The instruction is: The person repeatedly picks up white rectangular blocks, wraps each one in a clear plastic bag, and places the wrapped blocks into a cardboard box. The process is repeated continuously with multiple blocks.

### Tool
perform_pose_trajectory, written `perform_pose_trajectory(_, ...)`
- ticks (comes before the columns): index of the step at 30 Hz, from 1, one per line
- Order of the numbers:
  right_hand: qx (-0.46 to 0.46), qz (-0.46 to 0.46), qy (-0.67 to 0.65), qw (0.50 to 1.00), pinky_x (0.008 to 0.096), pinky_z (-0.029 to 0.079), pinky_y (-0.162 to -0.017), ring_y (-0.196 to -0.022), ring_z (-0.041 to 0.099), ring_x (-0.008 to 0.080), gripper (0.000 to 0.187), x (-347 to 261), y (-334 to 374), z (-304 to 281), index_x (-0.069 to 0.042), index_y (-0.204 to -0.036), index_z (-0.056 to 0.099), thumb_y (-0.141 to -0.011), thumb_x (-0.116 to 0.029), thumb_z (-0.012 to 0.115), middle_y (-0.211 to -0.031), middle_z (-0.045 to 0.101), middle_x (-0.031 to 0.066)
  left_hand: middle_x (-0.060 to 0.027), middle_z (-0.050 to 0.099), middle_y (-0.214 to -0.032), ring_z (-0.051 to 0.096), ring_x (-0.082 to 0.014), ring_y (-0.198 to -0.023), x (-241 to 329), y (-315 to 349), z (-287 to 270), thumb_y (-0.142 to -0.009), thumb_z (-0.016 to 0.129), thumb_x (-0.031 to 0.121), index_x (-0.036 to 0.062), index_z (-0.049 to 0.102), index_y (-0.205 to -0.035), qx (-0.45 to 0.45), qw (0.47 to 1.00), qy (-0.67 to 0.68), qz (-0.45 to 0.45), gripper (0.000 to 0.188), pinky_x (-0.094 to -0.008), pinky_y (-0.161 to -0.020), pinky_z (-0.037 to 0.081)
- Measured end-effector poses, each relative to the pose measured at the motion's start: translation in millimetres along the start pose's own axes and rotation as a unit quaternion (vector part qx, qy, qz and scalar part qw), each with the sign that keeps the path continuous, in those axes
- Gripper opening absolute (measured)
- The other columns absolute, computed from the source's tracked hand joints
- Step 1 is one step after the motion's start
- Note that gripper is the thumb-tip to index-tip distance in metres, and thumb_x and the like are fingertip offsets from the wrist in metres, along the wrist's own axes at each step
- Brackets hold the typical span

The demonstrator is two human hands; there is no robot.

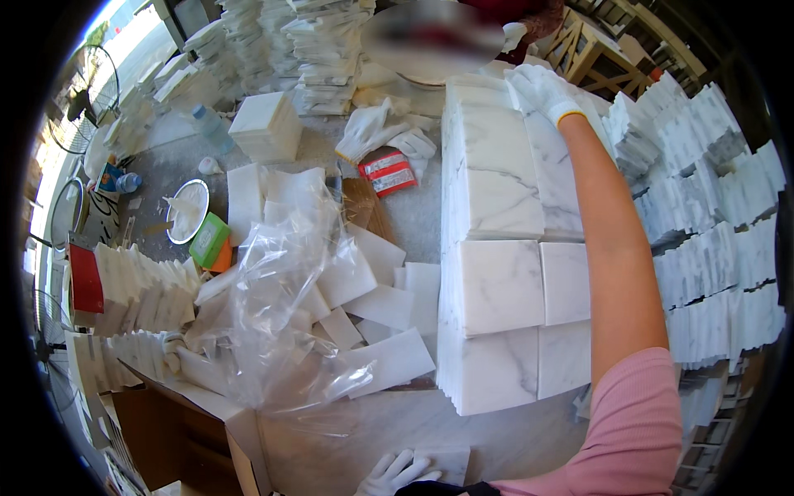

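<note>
Pink sleeve [637,413], lower right; right hand [542,93] at the tile block [502,285], right of centre, long axis running up-frame. Left hand [395,474], bottom centre, beside a small tile [451,463]; both grips indeterminable. Bowl [188,212], left: white contents.

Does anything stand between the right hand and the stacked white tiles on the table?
Nothing visible does. The gloved right hand appears to rest on the far end of the tile stacks. The clear plastic wrap lies left of the stacks, out of that line.
</note>
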State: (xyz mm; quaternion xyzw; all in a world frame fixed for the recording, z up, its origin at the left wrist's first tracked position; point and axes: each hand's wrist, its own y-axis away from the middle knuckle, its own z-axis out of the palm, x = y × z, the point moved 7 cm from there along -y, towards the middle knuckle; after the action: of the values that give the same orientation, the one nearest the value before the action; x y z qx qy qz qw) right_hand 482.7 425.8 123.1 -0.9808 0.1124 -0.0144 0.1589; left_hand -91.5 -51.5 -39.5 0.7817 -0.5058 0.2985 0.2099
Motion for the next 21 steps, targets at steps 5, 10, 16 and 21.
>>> perform_pose_trajectory(5, 0.022, 0.035, 0.046, 0.998, 0.0507, 0.047, -0.102, -0.115, 0.065, 0.0373, 0.060, -7, 3, -9, -0.017, -0.115, 0.074, -0.097, -0.065, 0.044, -0.119, 0.072, 0.0145, -0.0112, 0.048, -0.156, 0.039, -0.0448, -0.144, -3, 5, 8, -0.094, 0.053, 0.043, 0.0292, 0.057, -0.148, 0.007, 1.000, -0.015, 0.008, 0.056, -0.0627, -0.118, 0.028)
perform_pose_trajectory(10, 0.045, 0.032, 0.062, 0.997, 0.0491, 0.047, -0.102, -0.115, 0.066, 0.0356, 0.059, -14, 7, -28, -0.016, -0.114, 0.074, -0.094, -0.067, 0.051, -0.120, 0.071, 0.0160, -0.0090, 0.042, -0.160, 0.035, -0.0413, -0.148, -4, 11, 14, -0.095, 0.052, 0.041, 0.0305, 0.052, -0.152, 0.002, 1.000, -0.005, 0.015, 0.058, -0.0602, -0.121, 0.025)
perform_pose_trajectory(16, -0.073, -0.008, -0.097, 0.993, 0.0409, 0.052, -0.095, -0.108, 0.067, 0.0332, 0.053, 1, 5, -58, -0.012, -0.116, 0.068, -0.079, -0.050, 0.078, -0.114, 0.071, 0.0152, -0.0103, 0.048, -0.156, 0.042, -0.0373, -0.143, -4, 11, 15, -0.097, 0.052, 0.036, 0.0271, 0.057, -0.148, 0.024, 0.994, -0.095, 0.054, 0.052, -0.0540, -0.119, 0.031)
perform_pose_trajectory(21, -0.121, -0.056, 0.004, 0.991, 0.0417, 0.054, -0.092, -0.106, 0.068, 0.0338, 0.051, -28, 31, -112, -0.018, -0.119, 0.063, -0.074, -0.030, 0.082, -0.111, 0.072, 0.0141, -0.0061, 0.058, -0.130, 0.056, -0.0275, -0.118, 12, -16, -31, -0.084, 0.059, 0.035, 0.0256, 0.059, -0.136, 0.024, 0.988, -0.125, 0.085, 0.053, -0.0438, -0.096, 0.046)
